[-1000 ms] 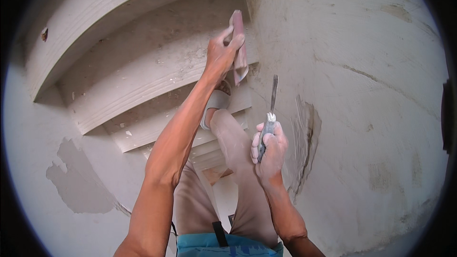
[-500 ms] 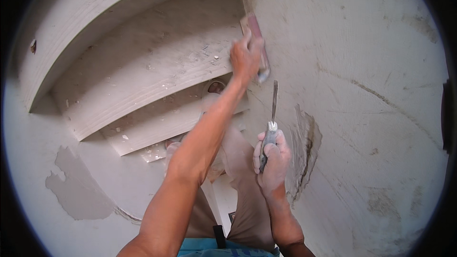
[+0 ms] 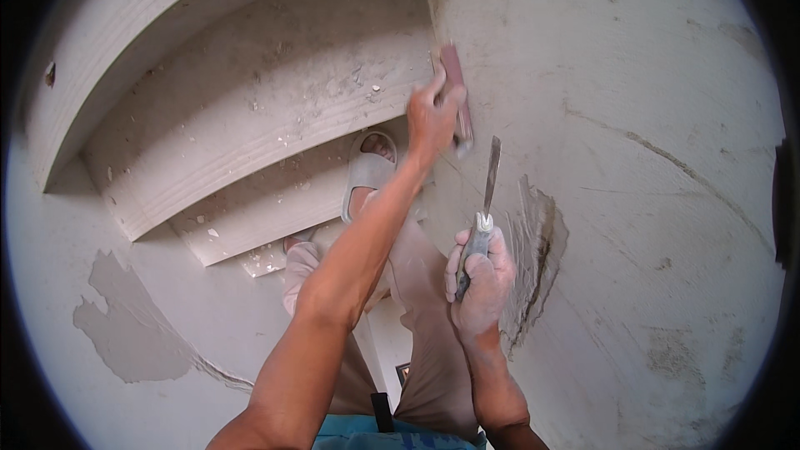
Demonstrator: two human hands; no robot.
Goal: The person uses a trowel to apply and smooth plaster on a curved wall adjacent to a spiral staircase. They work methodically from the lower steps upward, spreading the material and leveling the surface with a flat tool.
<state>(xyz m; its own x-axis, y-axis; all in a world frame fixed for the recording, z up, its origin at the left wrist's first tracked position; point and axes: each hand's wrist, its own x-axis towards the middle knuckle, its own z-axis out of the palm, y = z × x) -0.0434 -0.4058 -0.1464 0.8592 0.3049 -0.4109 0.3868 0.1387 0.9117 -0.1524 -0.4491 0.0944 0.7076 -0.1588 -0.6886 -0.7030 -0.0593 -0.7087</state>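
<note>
Pinkish block (image 3: 452,67) farther right; blurred

curved steps (image 3: 275,79) — small pale chips (image 3: 213,232)

Looking like a stairwell in a building under repair or finishing.
Showing wide, curved steps (image 3: 275,108) rising one above another, carrying dust, dark smears (image 3: 246,54) and scattered white crumbs (image 3: 212,232). Ending, on the right, against a pale, scuffed wall (image 3: 617,50), stained brown in places. Bearing on this wall a long, crack-like line (image 3: 671,158) and, lower down, a ridged patch of grey filler-like material (image 3: 546,242); bearing on the pale surface at left (image 3: 237,304) another, flatter grey patch (image 3: 137,329) with a ragged outline. Pointing to building work through hand tools: gripping a narrow-bladed scraper (image 3: 492,177) in chalky-white right fingers (image 3: 452,267), and holding a long pinkish block (image 3: 455,71), slightly blurred, close to the same wall.
</note>
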